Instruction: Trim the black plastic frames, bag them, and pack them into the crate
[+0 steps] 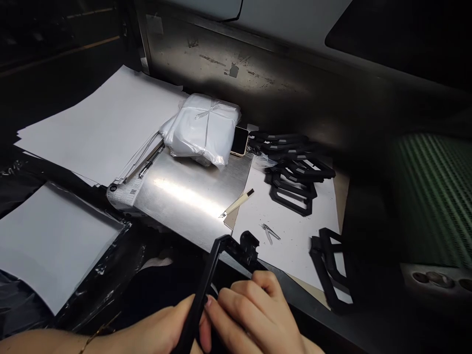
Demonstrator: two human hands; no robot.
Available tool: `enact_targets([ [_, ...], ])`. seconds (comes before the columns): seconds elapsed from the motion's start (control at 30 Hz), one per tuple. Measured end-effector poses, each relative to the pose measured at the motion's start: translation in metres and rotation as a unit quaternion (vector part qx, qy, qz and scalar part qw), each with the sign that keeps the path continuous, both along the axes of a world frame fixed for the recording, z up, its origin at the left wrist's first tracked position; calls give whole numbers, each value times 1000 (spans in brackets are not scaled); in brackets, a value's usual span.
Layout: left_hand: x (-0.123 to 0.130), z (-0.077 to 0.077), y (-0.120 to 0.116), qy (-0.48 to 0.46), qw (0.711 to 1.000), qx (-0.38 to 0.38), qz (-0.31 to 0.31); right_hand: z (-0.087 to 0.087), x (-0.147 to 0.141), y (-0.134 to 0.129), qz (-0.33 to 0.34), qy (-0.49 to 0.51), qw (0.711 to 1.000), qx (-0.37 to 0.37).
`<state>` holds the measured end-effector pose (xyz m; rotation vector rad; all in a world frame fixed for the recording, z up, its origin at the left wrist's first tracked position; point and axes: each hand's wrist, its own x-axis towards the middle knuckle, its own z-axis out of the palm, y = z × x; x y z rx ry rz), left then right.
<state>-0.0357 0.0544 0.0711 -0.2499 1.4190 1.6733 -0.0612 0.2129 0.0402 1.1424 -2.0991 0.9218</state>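
A black plastic frame (pixel 211 265) with angled corners and a clip-like part at its upper end is tilted up in front of me, above the bench's near edge. My left hand (pixel 167 322) is closed around its left bar. My right hand (pixel 254 312) has its fingers curled against the frame's inner side, and the right bar runs behind its knuckles. The lower part of the frame is hidden by my hands and the picture's edge. Beyond them, small nippers (pixel 271 233) lie spread on a white sheet (pixel 291 255) among dark specks.
A pile of similar black frames (pixel 291 191) lies at the sheet's far end, with others (pixel 330 270) at right. On the metal bench are a utility knife (pixel 236 203), a phone (pixel 240 141) and a plastic-wrapped white bundle (pixel 202 128). White sheets (pixel 106 123) are stacked left.
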Motion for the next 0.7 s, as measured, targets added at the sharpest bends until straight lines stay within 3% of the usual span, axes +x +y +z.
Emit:
enact_targets([
  [0.1,-2,1,3,-15,999,-12,-46,4,-2,0,22,36,999,32],
  [0.2,-1,-1,3,31,996,-27,-73,10,2,-1,19,-46,996,79],
  [0.43,6,-22,9,59,997,-33,-29,5,7,1,-21,-153,986,57],
  [0.7,4,-7,-2,-43,998,46,-15,6,2,18,-1,-310,949,56],
])
